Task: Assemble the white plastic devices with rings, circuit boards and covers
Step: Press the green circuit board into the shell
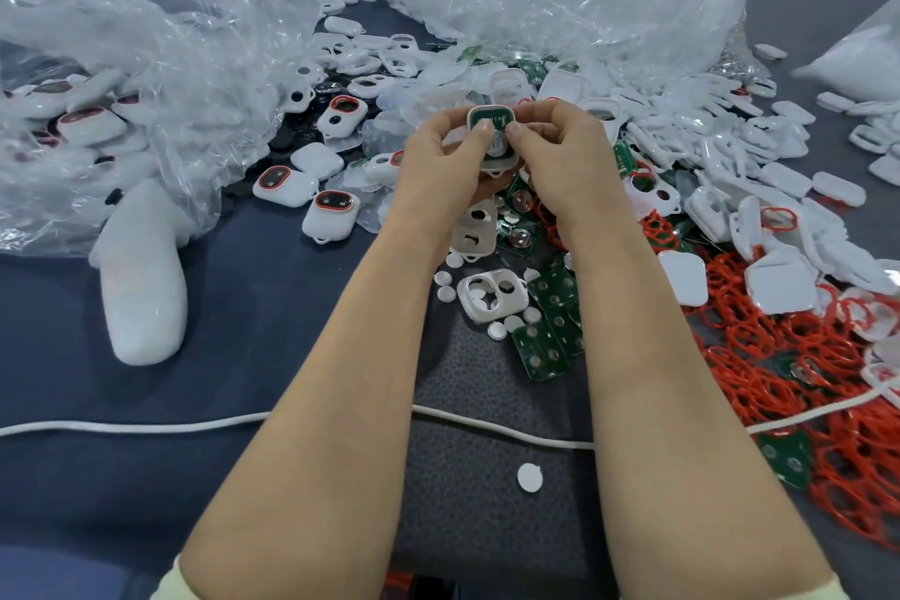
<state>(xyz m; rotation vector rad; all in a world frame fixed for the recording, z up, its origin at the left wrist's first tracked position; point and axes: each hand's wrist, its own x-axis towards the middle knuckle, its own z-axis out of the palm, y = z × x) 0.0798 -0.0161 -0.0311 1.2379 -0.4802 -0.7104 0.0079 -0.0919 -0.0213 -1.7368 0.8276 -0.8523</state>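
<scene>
Both my hands hold one white plastic device shell (493, 158) above the table's middle. A green circuit board (491, 118) sits inside it, face up. My left hand (445, 161) grips the shell's left side, thumb pressing on the board. My right hand (560, 156) grips the right side, its thumb also on the board. Loose green circuit boards (545, 346) lie below my hands. Red rings (798, 370) are heaped at the right. White covers (779, 283) lie among them. An empty white shell (492, 295) lies under my wrists.
Finished devices with red rings (331, 210) lie to the left. Crumpled clear plastic bags (146, 63) fill the back and left. A white bag-wrapped bundle (141, 278) lies at left. A white cord (146, 427) crosses the front. Small white discs (529, 476) are scattered about.
</scene>
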